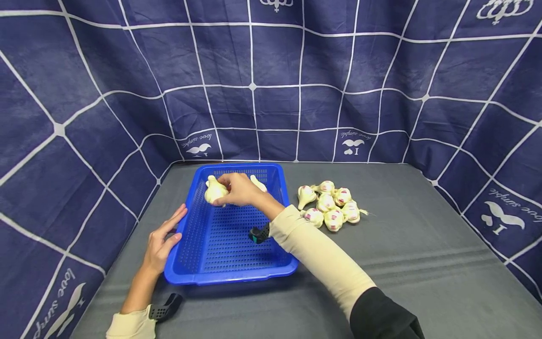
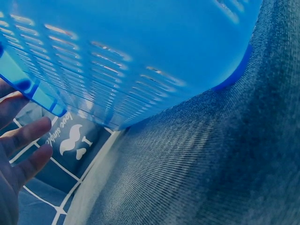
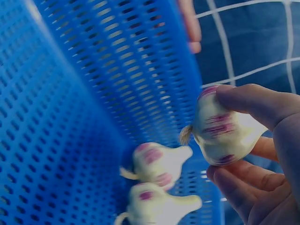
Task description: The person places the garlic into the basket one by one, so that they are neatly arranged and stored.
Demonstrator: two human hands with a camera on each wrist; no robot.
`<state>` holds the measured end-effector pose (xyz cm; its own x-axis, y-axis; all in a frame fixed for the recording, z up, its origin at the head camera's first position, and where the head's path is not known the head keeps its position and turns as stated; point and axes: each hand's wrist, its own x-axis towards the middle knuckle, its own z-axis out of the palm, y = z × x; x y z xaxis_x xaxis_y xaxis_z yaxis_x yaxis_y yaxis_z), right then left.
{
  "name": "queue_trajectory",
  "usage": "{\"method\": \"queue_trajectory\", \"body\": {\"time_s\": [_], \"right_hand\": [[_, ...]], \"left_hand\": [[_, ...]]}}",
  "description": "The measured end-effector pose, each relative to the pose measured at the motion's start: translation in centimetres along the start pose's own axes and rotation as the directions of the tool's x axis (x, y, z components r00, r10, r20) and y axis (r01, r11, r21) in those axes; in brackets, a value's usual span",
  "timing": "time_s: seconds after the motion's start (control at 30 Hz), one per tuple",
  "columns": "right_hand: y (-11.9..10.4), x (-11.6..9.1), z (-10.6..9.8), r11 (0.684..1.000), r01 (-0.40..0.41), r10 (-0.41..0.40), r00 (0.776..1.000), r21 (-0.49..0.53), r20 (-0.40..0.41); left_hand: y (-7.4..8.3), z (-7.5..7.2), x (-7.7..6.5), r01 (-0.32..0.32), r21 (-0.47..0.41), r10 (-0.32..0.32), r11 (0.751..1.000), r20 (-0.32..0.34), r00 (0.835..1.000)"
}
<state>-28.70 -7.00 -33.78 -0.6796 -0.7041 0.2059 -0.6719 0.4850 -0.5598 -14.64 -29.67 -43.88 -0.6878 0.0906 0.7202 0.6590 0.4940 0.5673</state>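
My right hand (image 1: 239, 189) pinches a garlic bulb (image 3: 225, 126) with purple streaks between thumb and fingers, over the far left part of the blue basket (image 1: 230, 278). In the right wrist view, two more garlic bulbs (image 3: 161, 164) lie side by side inside the basket, below the held one. From the head, the right hand partly hides what lies there; a pale bulb neck (image 1: 258, 182) shows beyond it. My left hand (image 1: 161, 242) touches the basket's left rim with its fingers fairly straight; in the left wrist view the fingers (image 2: 33, 131) are spread beside the rim.
A cluster of several garlic bulbs (image 1: 326, 202) lies on the grey table (image 1: 406, 245), right of the basket. Behind and at both sides hangs a dark blue cloth (image 1: 275, 108) with white grid lines. The basket's perforated walls stand around the bulbs inside.
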Motion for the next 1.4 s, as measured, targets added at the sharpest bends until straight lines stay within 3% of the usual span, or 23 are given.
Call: {"method": "queue_trajectory", "body": {"time_s": [0.43,0.67,1.13,1.4], "right_hand": [[1.3,1.2,3.3,0.983,-0.135,0.145,0.986,-0.126,0.078],[1.6,1.1,4.9,0.974,-0.070,0.112,0.976,-0.217,0.186],[1.8,1.1,5.5,0.961,-0.104,0.144,0.979,-0.256,0.145],[2.0,1.2,5.1,0.963,-0.077,0.109,0.988,-0.259,0.112]], "left_hand": [[-0.2,0.0,0.0,0.020,0.008,-0.020,1.000,0.001,1.000],[0.0,0.0,0.2,-0.004,0.027,0.004,1.000,0.005,1.000],[-0.1,-0.1,0.0,0.006,0.039,-0.006,0.999,0.001,1.000],[-0.1,-0.1,0.0,0.012,0.036,-0.012,0.999,0.005,1.000]]}}
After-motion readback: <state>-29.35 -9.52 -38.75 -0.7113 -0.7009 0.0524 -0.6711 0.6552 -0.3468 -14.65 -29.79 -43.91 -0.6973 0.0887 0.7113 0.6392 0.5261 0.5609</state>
